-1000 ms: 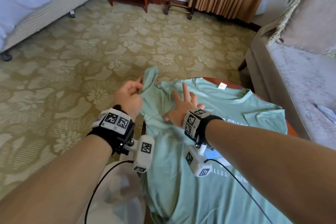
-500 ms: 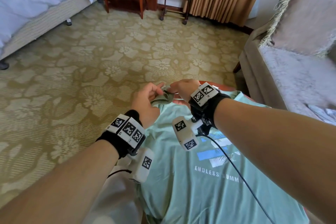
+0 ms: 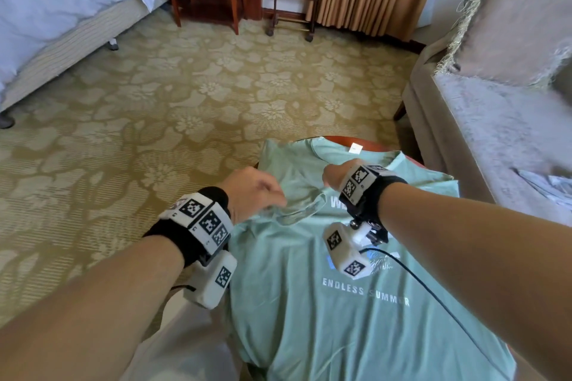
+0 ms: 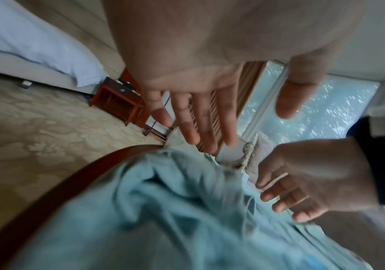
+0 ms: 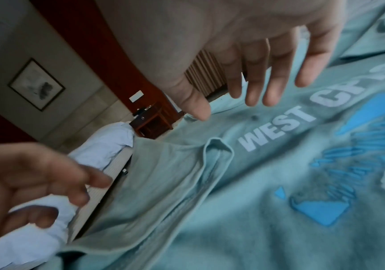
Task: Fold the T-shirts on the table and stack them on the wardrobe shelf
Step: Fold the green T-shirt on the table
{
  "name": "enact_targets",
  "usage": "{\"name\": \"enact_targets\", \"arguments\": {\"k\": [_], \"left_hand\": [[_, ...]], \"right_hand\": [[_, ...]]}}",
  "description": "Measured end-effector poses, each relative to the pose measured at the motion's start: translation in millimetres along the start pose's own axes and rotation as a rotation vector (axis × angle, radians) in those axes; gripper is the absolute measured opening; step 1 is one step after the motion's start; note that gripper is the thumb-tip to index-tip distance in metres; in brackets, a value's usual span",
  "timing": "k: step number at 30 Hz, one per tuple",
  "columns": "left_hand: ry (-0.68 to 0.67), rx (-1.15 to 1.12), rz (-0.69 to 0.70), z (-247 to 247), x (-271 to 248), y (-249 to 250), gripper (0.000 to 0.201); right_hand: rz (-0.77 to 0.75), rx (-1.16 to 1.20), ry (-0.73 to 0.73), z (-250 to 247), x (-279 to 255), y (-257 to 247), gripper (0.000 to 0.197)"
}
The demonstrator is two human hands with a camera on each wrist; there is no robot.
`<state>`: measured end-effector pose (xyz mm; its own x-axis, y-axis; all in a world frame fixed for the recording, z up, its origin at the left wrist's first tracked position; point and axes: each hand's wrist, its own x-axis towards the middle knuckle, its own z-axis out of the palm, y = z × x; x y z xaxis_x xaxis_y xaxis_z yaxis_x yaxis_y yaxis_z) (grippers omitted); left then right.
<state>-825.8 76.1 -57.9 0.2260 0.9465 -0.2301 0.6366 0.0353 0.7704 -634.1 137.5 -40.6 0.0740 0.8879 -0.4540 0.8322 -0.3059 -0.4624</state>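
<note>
Shirt [image 3: 356,318] flat on desk [image 3: 340,140], print up; fold barely begun.
Left sleeve [image 3: 297,210] is laid inward over the chest; other folds and the wardrobe stacking are judged still to do. Left hand [image 3: 253,192] and right hand [image 3: 335,175] are held just above the sleeve, fingers spread and relaxed, nothing pinched; wrist views show both grips empty.

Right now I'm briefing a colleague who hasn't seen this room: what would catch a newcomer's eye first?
The mint-green T-shirt printed "ENDLESS SUMMER", spread over the round wooden table, fills the foreground. Above its left sleeve, folded in onto the chest, hover the left hand and right hand, fingers open. Beyond lie flowered carpet and a bed at far left.
</note>
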Motion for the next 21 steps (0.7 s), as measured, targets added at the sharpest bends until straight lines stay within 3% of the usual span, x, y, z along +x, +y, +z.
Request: {"name": "enact_targets", "arguments": {"k": [3,5,8,11,15,17,19,21], "left_hand": [[0.302,-0.091,-0.066,-2.2,20.9,-5.6,0.012],[0.382,0.037,-0.023,-1.1,35.1,-11.3,0.013],[0.203,0.358,0.018,10.1,47.1,-14.2,0.027],[-0.084,0.702,-0.093,34.1,52.8,-20.1,0.076],[-0.218,0.663,-0.232,36.6,62.5,-16.6,0.096],[-0.123,0.502,-0.249,31.3,73.5,-2.6,0.081],[0.114,0.281,-0.266,27.0,87.9,7.5,0.051],[0.325,0.198,-0.306,24.5,104.2,12.7,0.037]], "right_hand": [[0.071,-0.083,0.094,7.5,10.0,6.0,0.054],[-0.031,-0.151,0.106,16.3,16.5,4.1,0.065],[-0.244,-0.317,0.079,34.3,19.0,7.8,0.074],[-0.277,-0.440,0.015,43.4,20.6,21.8,0.074],[-0.185,-0.277,0.084,19.8,34.4,40.7,0.065],[-0.052,-0.167,0.194,-4.0,43.5,53.8,0.057],[0.088,-0.088,0.300,-28.2,48.9,68.8,0.053],[0.211,-0.102,0.389,-51.2,54.7,89.2,0.050]]}}
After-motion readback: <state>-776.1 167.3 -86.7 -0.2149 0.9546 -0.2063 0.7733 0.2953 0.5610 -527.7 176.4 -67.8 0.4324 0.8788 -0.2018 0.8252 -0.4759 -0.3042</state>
